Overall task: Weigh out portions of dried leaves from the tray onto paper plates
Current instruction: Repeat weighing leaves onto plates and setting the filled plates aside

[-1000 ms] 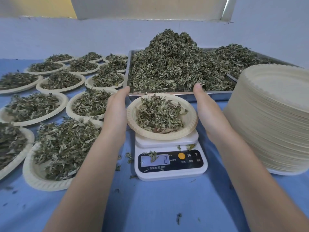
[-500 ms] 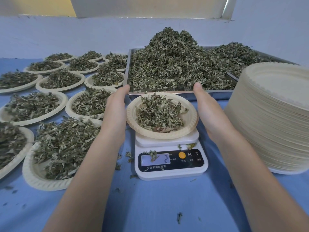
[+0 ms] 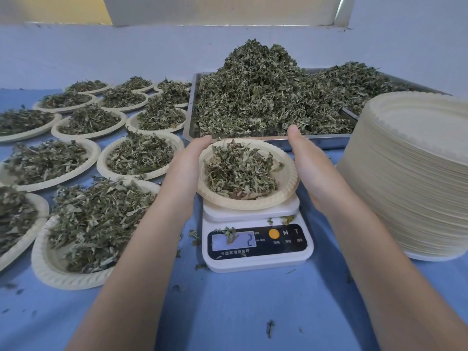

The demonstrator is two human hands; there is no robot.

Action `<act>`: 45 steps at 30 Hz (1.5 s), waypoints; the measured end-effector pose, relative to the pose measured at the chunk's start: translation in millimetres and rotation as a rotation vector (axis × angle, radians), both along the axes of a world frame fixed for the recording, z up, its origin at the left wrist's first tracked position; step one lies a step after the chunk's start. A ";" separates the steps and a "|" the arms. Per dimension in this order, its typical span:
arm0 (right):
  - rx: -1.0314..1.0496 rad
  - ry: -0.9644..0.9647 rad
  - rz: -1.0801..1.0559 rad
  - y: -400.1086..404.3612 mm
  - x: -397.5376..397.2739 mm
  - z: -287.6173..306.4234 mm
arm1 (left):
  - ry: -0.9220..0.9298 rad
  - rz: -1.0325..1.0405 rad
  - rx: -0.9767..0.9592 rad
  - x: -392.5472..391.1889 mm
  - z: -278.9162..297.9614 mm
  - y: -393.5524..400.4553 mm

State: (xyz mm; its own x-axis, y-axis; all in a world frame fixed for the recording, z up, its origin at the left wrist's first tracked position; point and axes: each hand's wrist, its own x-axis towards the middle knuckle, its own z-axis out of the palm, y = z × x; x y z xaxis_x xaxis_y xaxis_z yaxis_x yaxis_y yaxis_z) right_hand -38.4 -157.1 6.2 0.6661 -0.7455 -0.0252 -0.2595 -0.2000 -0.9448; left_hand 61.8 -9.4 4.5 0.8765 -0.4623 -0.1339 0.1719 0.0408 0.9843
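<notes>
Head view puts the tray [image 3: 316, 142] of dried leaves [image 3: 266, 97] across the upper centre, heaped well above its rim. Next in size, the stack of empty plates [image 3: 415, 178] fills the right edge, and filled plates [image 3: 76, 272] crowd the left half. At centre, a loaded paper plate [image 3: 286, 178] sits on the scale [image 3: 255, 262].

I judge this portion weighed and about to be lifted off: my left hand [image 3: 186, 171] and right hand [image 3: 314, 171] flank the plate, fingers straight, gripping nothing (whether the palms touch the rim I cannot tell).

The next move calls for a level lift, since the loose leaves spill easily. Room is tight: the tray's front edge lies just behind the plate, the stack near on the right; open blue table [image 3: 240, 312] shows only in the lower frame.
</notes>
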 end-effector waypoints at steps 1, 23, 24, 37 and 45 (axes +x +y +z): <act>-0.022 -0.003 -0.010 -1.3 -0.1 1.4 | -0.002 -0.016 0.000 -0.3 -0.4 0.0; -0.686 0.704 0.595 -44.1 189.5 35.9 | 0.046 0.035 0.000 14.2 -8.8 3.4; -0.699 0.717 0.624 -44.1 196.2 33.2 | 0.044 0.038 -0.001 16.0 -9.9 3.7; -0.647 0.537 0.695 -31.6 203.0 27.3 | 0.093 0.085 -0.032 19.2 -9.3 2.3; -0.381 0.309 0.600 -43.0 182.6 43.7 | 0.129 0.124 -0.069 25.0 -9.3 3.6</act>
